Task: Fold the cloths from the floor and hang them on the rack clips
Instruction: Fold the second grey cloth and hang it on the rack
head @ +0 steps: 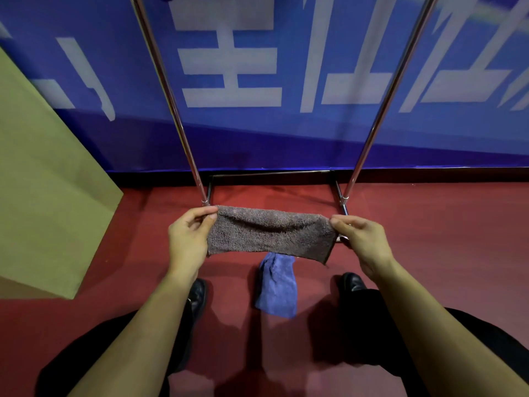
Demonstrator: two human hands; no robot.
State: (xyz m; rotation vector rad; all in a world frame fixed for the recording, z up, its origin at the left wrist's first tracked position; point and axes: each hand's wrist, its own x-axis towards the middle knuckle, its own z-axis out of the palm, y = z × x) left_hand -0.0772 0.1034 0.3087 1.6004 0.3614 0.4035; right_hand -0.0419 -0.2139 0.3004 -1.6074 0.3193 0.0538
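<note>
Pinching each end, the left hand [187, 239] and right hand [362, 239] held the folded brown cloth [270, 233] tight between them, up above a blue cloth [276, 286] lying on the red floor [429, 239].

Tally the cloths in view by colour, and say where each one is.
Grey-brown terry cloth: 1, stretched between the left hand and the right hand, each pinching an upper corner.
Blue terry cloth: 1, crumpled on the red floor between the black shoes.
Total: 2 cloths.
</note>
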